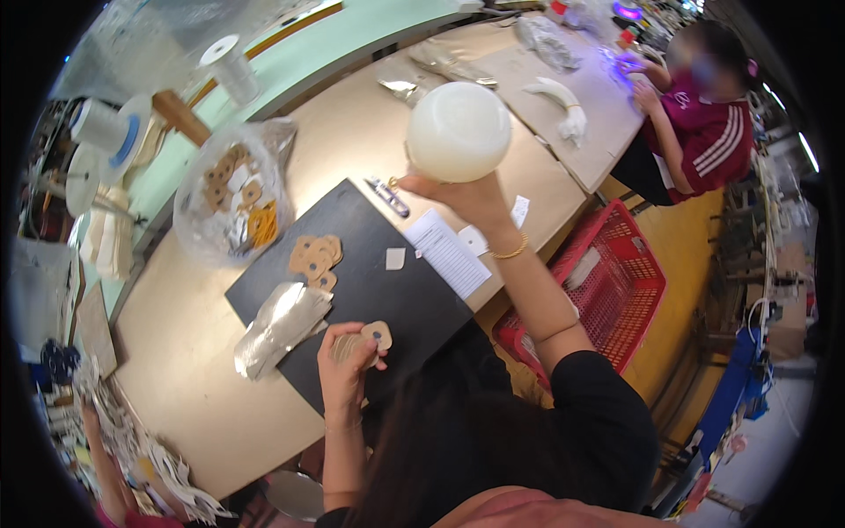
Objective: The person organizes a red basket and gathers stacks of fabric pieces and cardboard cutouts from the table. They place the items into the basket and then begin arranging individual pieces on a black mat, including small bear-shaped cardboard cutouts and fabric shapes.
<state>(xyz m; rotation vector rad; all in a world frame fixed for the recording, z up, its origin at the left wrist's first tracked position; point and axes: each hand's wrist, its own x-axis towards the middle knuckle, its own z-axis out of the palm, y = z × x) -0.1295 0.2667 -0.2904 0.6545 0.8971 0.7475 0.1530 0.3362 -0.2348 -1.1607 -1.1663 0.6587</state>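
Note:
In my left hand, the fingers are closed round a stack of tan card pieces, rounded squares; the top one has a dark spot in its middle. My right hand is stretched out over the far part of the table, at the lower edge of a milky white globe. That globe hides most of its fingers, and I cannot tell whether they touch it. Beside the right thumb lie small thread snips. More tan card pieces are heaped on the black mat, next to a shiny silvery packet.
A clear plastic bag of card pieces and yellow bands stands left of the mat. A printed sheet lies at its right edge. On the floor to the right is a red basket. A co-worker sits at the far right.

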